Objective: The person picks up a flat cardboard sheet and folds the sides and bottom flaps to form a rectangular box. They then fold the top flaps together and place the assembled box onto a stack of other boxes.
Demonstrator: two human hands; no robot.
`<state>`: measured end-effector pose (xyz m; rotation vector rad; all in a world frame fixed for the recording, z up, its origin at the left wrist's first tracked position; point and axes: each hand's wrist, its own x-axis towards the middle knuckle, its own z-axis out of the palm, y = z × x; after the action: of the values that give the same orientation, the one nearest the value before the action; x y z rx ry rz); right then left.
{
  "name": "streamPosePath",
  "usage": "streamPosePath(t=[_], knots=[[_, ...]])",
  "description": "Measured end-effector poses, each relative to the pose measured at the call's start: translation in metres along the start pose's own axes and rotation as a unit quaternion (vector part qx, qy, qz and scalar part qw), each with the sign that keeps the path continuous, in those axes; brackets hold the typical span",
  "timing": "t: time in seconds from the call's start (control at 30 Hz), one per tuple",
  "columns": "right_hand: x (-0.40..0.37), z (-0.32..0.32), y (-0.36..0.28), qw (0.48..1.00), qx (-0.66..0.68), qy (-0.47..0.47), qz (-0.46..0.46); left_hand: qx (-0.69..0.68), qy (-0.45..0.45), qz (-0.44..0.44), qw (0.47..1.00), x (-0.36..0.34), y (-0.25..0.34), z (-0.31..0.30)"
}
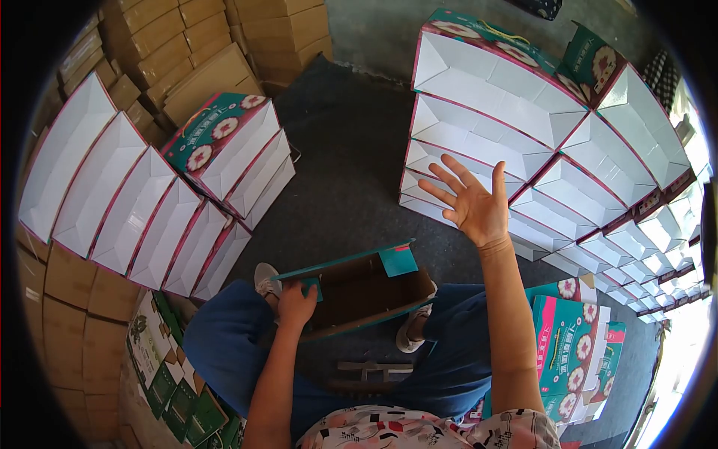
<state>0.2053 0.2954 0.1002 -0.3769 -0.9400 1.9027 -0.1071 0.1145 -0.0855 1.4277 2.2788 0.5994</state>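
An open box with a brown inside and teal flaps stands between my knees above the dark floor. My left hand is at its left end, fingers bent over the rim beside a small teal flap; what the fingertips grip is partly hidden. Raised well above the floor, my right hand is spread with the palm showing and nothing in it. Behind it stands a stack of white-sided boxes. Flattened teal and pink cartons lie to the right of my right leg.
At the left are more stacked white-sided boxes, one with a teal printed side. Brown cartons are piled behind them and along the left edge. Green and white flat cartons lie by my left leg. A low stool is below me.
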Motion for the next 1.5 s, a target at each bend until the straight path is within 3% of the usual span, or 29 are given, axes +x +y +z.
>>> streamPosePath(t=[0.47, 0.57, 0.67, 0.77, 0.97, 1.37, 1.5], knots=[[0.002, 0.0, 0.004, 1.0, -0.021, 0.007, 0.006, 0.006, 0.008, -0.003, 1.0, -0.001, 0.003, 0.0], [0.001, 0.0, 0.007, 0.986, -0.159, 0.032, 0.025, 0.006, 0.007, 0.0, 1.0, 0.0, 0.003, -0.001], [-0.003, -0.001, 0.021, 0.861, -0.49, 0.058, 0.126, -0.001, 0.01, 0.006, 1.0, 0.001, 0.002, 0.001], [-0.008, -0.038, 0.057, 0.595, -0.795, -0.048, 0.107, -0.002, 0.01, 0.005, 1.0, 0.0, 0.002, -0.001], [-0.012, -0.049, 0.09, 0.567, -0.808, -0.11, 0.119, -0.021, 0.003, -0.006, 1.0, 0.0, 0.005, -0.003], [0.0, -0.044, 0.115, 0.443, -0.867, -0.193, 0.125, -0.047, 0.014, -0.009, 0.999, -0.002, 0.004, -0.005], [-0.001, -0.042, 0.121, 0.47, -0.855, -0.183, 0.119, -0.069, -0.007, -0.007, 0.998, -0.005, 0.003, -0.01]])
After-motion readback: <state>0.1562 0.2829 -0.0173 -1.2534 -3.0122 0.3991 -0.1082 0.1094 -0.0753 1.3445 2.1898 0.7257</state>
